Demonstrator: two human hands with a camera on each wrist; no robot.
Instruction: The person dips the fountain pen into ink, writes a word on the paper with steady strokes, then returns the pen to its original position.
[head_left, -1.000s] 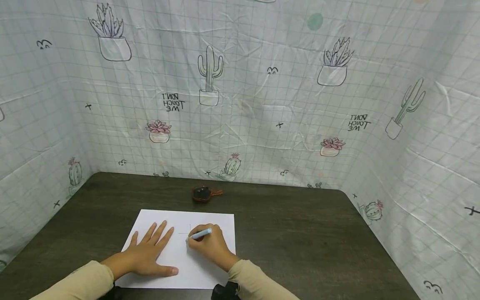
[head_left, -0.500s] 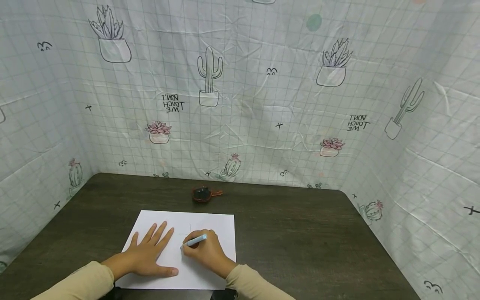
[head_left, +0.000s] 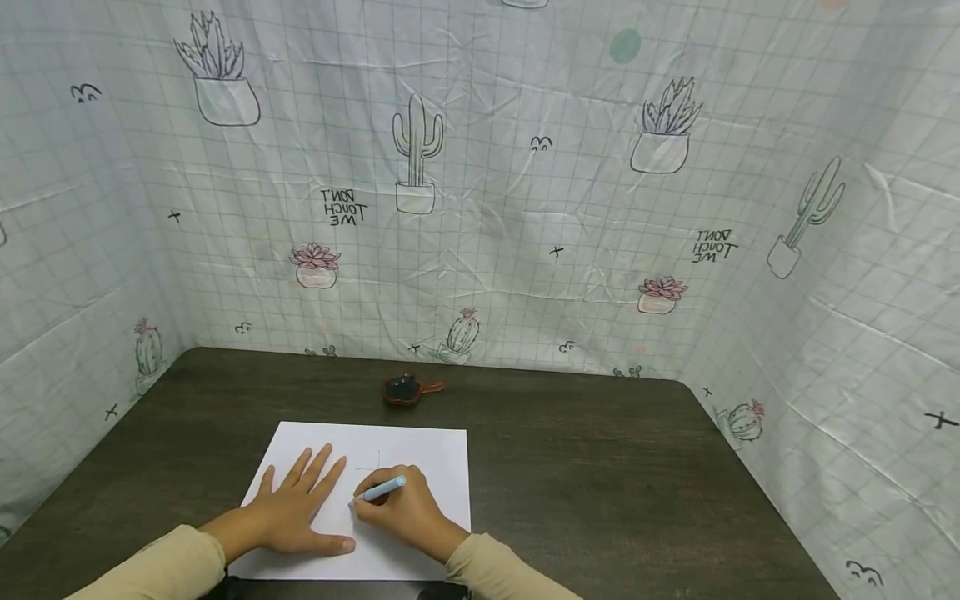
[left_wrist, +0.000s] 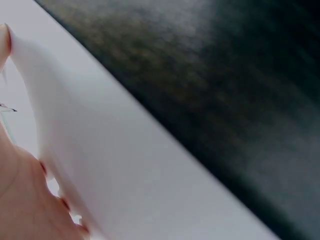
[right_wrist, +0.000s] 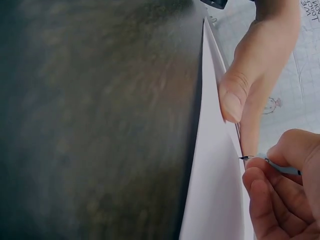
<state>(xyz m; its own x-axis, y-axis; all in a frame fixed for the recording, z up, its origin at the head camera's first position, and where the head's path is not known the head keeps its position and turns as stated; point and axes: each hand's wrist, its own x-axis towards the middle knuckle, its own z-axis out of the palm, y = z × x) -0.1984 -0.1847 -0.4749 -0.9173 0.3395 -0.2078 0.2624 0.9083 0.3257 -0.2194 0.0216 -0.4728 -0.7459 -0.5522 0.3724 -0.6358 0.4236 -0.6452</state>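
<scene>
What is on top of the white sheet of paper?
On the paper, the left hand lies spread; the right hand holds a light blue pen over it. Thin lines show beyond the right hand. Anything beneath the hands is covered.

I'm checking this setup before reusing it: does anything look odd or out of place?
The lettering on the creased backdrop cloth reads backwards, perhaps because its reverse side faces out. The paper and pen look undamaged.

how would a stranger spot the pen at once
Find the dark table, then the white sheet of paper lying on it. Over the paper, the person's right hand holds the pen. It is slim and light blue, unlike the white paper below.
</scene>
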